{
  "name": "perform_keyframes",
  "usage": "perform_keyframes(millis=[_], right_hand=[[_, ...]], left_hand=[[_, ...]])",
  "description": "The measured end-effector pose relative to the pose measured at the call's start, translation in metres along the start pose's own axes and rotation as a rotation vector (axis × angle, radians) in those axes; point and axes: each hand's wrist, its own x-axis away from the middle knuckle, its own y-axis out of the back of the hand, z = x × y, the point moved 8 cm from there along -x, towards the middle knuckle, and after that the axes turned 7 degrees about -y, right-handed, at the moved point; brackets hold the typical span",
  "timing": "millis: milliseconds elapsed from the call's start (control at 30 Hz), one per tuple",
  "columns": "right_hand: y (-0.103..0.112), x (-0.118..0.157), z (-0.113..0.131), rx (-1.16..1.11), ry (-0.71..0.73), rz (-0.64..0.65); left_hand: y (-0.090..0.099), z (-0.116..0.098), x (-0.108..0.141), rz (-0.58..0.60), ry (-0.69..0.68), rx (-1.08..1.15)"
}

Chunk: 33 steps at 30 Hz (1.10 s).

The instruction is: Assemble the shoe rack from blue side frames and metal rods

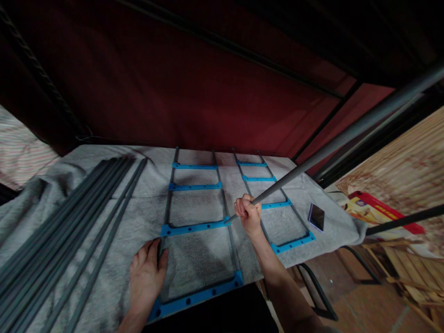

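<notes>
My right hand (248, 214) is wrapped round a long grey tube (294, 172), which slants up to the upper right; its lower end meets the right end of a blue crosspiece (194, 228). This crosspiece belongs to a ladder-like frame of dark grey tubes and blue bars, lying near the middle of the cloth. My left hand (147, 268) grips the left side tube (168, 206) of that frame, just below the same crosspiece. To the right lies a second, similar frame with blue bars (293, 243).
A bundle of grey tubes (65, 222) lies at the left on the grey cloth (135, 208) covering the table. A phone (317, 217) rests near the right edge. Dark red fabric (173, 92) hangs behind. A wooden chair (412, 268) stands at the lower right.
</notes>
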Motion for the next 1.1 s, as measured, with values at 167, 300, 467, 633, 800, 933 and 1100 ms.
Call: perform_keyframes(millis=[167, 300, 467, 633, 800, 933, 1100], right_hand=[[0.003, 0.001, 0.000, -0.008, -0.002, -0.036], [0.007, -0.006, -0.007, 0.013, -0.025, -0.108], [0.010, -0.011, -0.017, 0.005, -0.026, -0.136], [0.009, -0.017, -0.024, -0.018, -0.046, -0.100], [0.013, -0.019, -0.027, -0.045, -0.046, -0.116], [0.014, -0.021, -0.029, -0.036, -0.061, -0.112], [0.013, -0.022, -0.030, -0.012, -0.073, -0.127]], left_hand=[[-0.002, 0.001, 0.001, -0.012, -0.021, -0.004], [0.001, -0.001, 0.001, -0.030, -0.040, 0.001], [0.004, -0.002, 0.001, -0.071, -0.065, -0.003], [-0.001, 0.001, 0.003, -0.079, -0.076, 0.012], [-0.006, 0.005, 0.005, -0.070, -0.051, 0.045], [-0.007, 0.006, 0.006, -0.051, -0.012, 0.063], [-0.004, 0.006, 0.007, -0.053, 0.025, 0.130]])
